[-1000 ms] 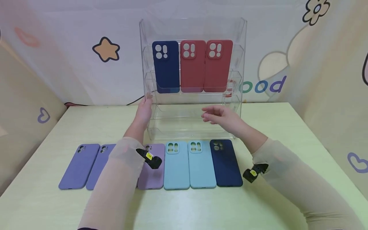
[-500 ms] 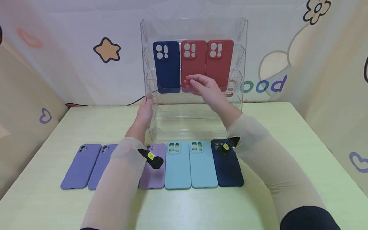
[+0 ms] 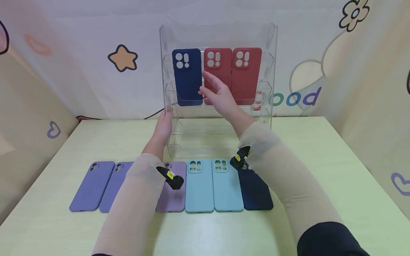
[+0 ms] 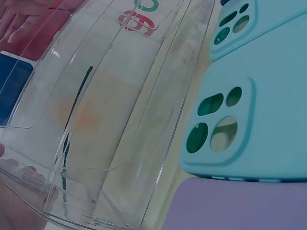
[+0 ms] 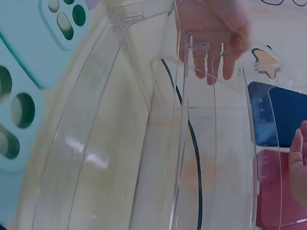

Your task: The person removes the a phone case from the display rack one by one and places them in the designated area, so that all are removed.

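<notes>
A clear tiered rack (image 3: 205,132) stands at the back of the table. Its upper tier holds a navy phone case (image 3: 188,81) on the left and two red phone cases (image 3: 246,79) beside it. My left hand (image 3: 164,125) grips the rack's left side; its fingers show through the clear panel in the right wrist view. Before the left red case (image 3: 225,67), my right hand (image 3: 221,99) hovers with fingers extended and spread, nothing between them, fingertips near the navy case's right edge. Whether it touches a case I cannot tell.
A row of phone cases lies on the table (image 3: 205,233): blue-purple cases (image 3: 91,188) at left, a lilac case (image 3: 174,199), light blue cases (image 3: 199,192), and a navy case (image 3: 256,192) at right. My left forearm hides part of the row. A curtain (image 3: 80,32) stands behind.
My right hand has risen from before the rack's lower tiers to the red and navy cases, moving left, and its fingers have spread. My left hand stays on the rack's side.
</notes>
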`<state>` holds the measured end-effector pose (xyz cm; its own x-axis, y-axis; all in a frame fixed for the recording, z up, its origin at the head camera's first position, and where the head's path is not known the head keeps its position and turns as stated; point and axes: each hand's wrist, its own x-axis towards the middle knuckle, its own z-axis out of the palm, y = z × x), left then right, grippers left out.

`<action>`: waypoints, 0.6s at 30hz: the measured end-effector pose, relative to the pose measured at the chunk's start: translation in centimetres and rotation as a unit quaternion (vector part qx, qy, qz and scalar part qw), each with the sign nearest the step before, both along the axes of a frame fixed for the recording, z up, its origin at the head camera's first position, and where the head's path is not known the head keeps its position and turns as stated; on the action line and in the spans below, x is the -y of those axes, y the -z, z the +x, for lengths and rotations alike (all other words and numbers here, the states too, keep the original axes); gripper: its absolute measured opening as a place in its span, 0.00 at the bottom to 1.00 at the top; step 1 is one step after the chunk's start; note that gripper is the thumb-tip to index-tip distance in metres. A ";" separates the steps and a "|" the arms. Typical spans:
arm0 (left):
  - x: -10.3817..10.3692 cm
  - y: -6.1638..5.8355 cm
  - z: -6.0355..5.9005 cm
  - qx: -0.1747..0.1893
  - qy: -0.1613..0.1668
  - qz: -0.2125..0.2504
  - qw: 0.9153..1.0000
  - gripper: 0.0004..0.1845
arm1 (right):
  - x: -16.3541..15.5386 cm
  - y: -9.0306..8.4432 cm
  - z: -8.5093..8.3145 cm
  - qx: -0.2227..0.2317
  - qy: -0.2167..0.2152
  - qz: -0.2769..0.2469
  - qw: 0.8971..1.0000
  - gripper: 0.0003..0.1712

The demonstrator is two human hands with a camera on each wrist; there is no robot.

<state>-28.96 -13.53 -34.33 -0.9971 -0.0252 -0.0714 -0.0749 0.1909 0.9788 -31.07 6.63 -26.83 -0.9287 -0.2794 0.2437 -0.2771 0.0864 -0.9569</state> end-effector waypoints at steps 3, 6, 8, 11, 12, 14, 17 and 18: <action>-0.1 0.0 0.1 -0.007 -0.003 0.001 1.000 0.29 | 0.7 0.2 0.0 -0.027 0.004 0.029 0.999 0.37; -0.2 -0.1 0.1 -0.013 -0.002 0.002 1.000 0.29 | 1.4 0.3 0.1 -0.044 0.015 0.054 0.997 0.40; -0.2 -0.1 0.1 -0.016 -0.001 0.000 1.000 0.29 | 1.8 0.3 0.2 -0.051 0.021 0.065 0.996 0.41; -0.2 0.0 0.0 -0.019 -0.002 0.000 1.000 0.30 | 2.2 0.4 0.2 -0.051 0.029 0.080 0.995 0.41; -0.2 0.0 0.0 -0.019 -0.002 -0.001 1.000 0.30 | 2.4 0.5 0.3 -0.051 0.032 0.086 0.994 0.41; -0.1 0.0 0.0 -0.019 -0.003 -0.004 1.000 0.30 | 2.6 0.7 0.2 -0.051 0.041 0.100 0.993 0.39; -0.1 0.1 -0.1 -0.019 -0.003 -0.002 1.000 0.29 | 2.9 0.9 0.2 -0.056 0.059 0.129 0.988 0.35; -0.1 0.1 -0.1 -0.020 -0.003 -0.001 1.000 0.29 | 2.9 1.0 0.2 -0.062 0.066 0.136 0.986 0.33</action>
